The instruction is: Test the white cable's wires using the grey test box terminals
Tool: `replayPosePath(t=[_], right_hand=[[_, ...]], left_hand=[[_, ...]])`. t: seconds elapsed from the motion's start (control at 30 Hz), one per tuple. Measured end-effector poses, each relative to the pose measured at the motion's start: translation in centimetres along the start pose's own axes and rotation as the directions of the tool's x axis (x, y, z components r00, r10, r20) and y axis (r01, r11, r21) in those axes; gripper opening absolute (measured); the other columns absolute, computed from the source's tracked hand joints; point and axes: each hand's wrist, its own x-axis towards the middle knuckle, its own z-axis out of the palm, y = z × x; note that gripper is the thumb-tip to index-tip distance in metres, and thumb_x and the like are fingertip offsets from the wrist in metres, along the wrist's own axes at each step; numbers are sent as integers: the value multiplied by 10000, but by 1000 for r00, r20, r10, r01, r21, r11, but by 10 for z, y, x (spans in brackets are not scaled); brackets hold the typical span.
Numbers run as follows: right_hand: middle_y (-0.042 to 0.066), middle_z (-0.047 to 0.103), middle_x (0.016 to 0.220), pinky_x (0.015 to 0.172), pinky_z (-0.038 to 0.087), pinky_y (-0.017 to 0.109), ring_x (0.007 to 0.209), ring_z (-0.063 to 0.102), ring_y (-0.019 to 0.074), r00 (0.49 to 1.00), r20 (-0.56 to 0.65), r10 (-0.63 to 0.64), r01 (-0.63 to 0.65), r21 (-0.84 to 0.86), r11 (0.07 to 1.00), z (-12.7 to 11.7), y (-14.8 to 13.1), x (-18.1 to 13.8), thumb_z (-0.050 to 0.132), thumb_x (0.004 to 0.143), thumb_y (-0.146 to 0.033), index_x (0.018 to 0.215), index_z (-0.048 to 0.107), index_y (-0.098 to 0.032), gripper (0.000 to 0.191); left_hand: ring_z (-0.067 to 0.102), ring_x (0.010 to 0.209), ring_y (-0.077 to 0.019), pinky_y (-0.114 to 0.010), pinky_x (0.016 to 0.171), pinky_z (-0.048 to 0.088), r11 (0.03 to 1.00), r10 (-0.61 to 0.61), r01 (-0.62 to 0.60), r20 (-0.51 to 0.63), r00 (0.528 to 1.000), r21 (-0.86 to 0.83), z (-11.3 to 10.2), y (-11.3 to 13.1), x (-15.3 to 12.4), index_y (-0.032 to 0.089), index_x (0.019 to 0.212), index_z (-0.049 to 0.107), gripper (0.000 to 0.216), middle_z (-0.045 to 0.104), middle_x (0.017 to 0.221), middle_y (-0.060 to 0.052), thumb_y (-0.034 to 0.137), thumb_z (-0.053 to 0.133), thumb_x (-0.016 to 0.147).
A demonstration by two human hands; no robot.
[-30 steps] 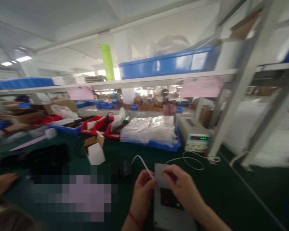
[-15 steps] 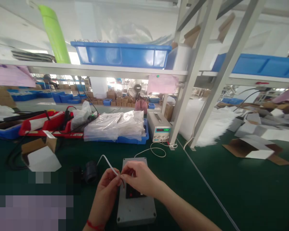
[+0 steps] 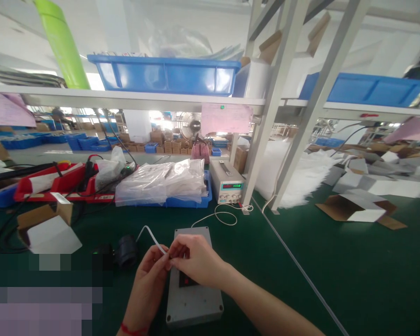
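My left hand (image 3: pixel 152 270) pinches a white cable (image 3: pixel 151 234) near its end. The cable arches back to a dark, round device (image 3: pixel 126 250) lying on the green table. Thumb and fingers of my right hand (image 3: pixel 192 256) are closed at the cable's end, against the left fingertips; what exactly they grip there is hidden. Under both hands rests a grey box (image 3: pixel 195 305) with screws in its corners. A black panel (image 3: pixel 185 280) on its top shows partly below my right hand, with a small red spot on it.
A power supply (image 3: pixel 227 183) with a lit display stands behind the box, its thin white lead looping on the table. Left of it is a blue tray (image 3: pixel 189 201) under plastic bags, then red bins (image 3: pixel 70 184). Open cartons (image 3: pixel 52 233) lie left and right; shelf posts (image 3: pixel 266 121) rise behind.
The view has shifted slightly, so everything sits a little further left. My right fingertips have closed in over the cable's end, and the dark and red wire ends seen before are now covered.
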Motion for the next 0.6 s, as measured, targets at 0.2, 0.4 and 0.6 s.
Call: replayPosePath(t=[0.2, 0.4, 0.6], right_hand=[[-27, 682, 791, 605, 472, 206, 715, 632, 132, 1000, 5, -21, 21, -10, 1000, 0, 2, -1, 713, 796, -48, 837, 705, -181, 140], [-29, 675, 771, 573, 462, 199, 695, 628, 133, 1000, -25, -17, 17, -10, 1000, 2, 1, 0, 697, 788, -29, 825, 697, -184, 160], [-31, 667, 731, 608, 489, 210, 691, 639, 137, 1000, -12, 25, -24, 34, 999, 0, 0, 1, 712, 763, 8, 792, 691, -168, 179]], left_hand=[[543, 703, -149, -259, 653, 532, 1000, -26, 26, -33, 999, 11, 10, 10, -4, 185, 805, 699, 462, 575, 731, 6, 492, 951, 567], [532, 679, -141, -247, 619, 522, 1000, -11, 11, -64, 998, -5, 13, 10, -3, 179, 779, 697, 482, 588, 732, -1, 477, 972, 517], [531, 681, -141, -237, 618, 523, 1000, -5, 5, -33, 999, -2, 9, 5, -2, 184, 793, 693, 442, 573, 705, 2, 469, 950, 574]])
